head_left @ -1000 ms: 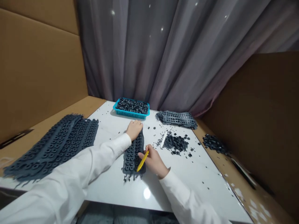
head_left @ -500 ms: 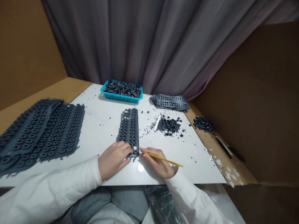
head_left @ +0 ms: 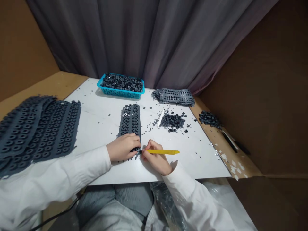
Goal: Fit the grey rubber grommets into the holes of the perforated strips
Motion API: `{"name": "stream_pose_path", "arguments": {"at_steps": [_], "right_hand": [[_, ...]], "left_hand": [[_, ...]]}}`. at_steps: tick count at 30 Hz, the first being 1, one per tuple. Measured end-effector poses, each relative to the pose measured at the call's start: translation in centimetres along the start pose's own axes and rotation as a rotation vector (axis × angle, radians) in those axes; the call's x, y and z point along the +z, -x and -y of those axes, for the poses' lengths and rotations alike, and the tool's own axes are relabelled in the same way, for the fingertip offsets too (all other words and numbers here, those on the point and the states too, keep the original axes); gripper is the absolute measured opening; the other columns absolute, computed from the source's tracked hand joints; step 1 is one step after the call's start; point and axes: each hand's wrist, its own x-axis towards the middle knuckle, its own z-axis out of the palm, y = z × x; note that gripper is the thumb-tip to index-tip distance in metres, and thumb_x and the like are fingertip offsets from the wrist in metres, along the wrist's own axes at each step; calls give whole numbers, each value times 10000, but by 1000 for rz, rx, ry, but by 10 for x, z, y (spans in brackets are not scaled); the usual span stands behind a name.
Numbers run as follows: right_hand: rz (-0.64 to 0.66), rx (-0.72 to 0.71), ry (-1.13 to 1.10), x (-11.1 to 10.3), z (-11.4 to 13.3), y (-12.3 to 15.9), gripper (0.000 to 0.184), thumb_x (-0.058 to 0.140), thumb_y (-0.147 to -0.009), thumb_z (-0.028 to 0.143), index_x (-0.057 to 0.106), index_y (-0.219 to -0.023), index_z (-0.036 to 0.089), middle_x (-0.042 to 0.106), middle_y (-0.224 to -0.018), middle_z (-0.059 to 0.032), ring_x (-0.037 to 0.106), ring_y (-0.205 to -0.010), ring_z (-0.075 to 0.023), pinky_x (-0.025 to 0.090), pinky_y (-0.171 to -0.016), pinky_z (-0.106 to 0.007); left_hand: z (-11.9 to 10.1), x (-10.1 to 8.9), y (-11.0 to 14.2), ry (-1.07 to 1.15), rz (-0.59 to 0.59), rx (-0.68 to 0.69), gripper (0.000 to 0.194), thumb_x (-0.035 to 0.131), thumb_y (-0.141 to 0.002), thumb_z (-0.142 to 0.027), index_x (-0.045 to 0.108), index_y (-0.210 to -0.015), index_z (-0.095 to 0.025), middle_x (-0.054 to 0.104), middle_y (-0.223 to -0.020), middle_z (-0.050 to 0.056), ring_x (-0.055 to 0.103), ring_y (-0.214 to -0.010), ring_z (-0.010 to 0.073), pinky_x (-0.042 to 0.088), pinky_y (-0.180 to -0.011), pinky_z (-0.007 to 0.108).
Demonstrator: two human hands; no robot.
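A dark grey, rubber-like strip [head_left: 130, 119] with rows of raised rings lies on the white tabletop, pointing away from me. My left hand [head_left: 125, 147] is closed over its near end, with fingers and thumb at the last rings, covering part of them. My right hand [head_left: 156, 159] pinches a flat, slim yellow tool [head_left: 166, 151] close to its front end. That front end is at the strip's near right corner, by my left fingertips. Its very tip is hidden by the fingers, so its kind is unclear.
A blue basket [head_left: 119, 93] full of small dark pieces stands at the back. Larger ringed sheets [head_left: 60, 131] lie left. On the right are a stacked strip bundle [head_left: 176, 97], a loose pile [head_left: 173, 121], a white stick [head_left: 160, 118], another pile [head_left: 209, 118] and a black-handled tool [head_left: 229, 141].
My left hand has slid farther over the strip's near end, covering a white round spot there. The yellow tool has turned to show its broad side, and my view has shifted slightly.
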Motion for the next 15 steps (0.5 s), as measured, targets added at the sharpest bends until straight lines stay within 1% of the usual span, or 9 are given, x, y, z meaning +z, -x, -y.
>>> {"name": "stream_pose_path", "arguments": {"at_steps": [5,9,11,13,15], "right_hand": [[15,23,-96,-1,-1,-1,148,536,-734,218,397,-681,210,594,-536,39,532,-459,-110,413,-464,-219],[13,37,-91,1,-1,-3,138,533,-721,196,401,-685,211,586,-530,44,558,-467,-118,432,-463,-222],[0,43,-92,2,-1,-5,136,526,-711,180,398,-675,211,574,-514,52,549,-448,-113,433,-449,-219],[-5,52,-92,3,-1,-6,135,516,-697,160,395,-666,211,564,-499,59,535,-428,-107,426,-432,-211],[-3,54,-78,3,-1,-8,130,506,-682,142,396,-662,209,561,-493,60,531,-419,-103,417,-421,-202]], "left_hand": [[-2,-6,-6,-62,61,50,101,545,-799,-199,624,-858,-175,580,-825,50,510,-837,193,408,-745,301],[-3,-8,-9,-111,81,80,71,577,-780,-187,623,-833,-175,588,-799,46,524,-811,195,404,-723,307],[-4,-7,-10,-182,104,102,59,569,-794,-179,626,-802,-165,590,-774,51,527,-780,197,400,-701,316],[-7,-5,-10,-288,120,134,102,541,-815,-152,623,-755,-153,587,-740,61,525,-749,199,392,-678,325],[-10,-2,-10,-384,107,184,149,511,-825,-115,616,-723,-143,584,-713,72,524,-730,202,388,-663,330]]}}
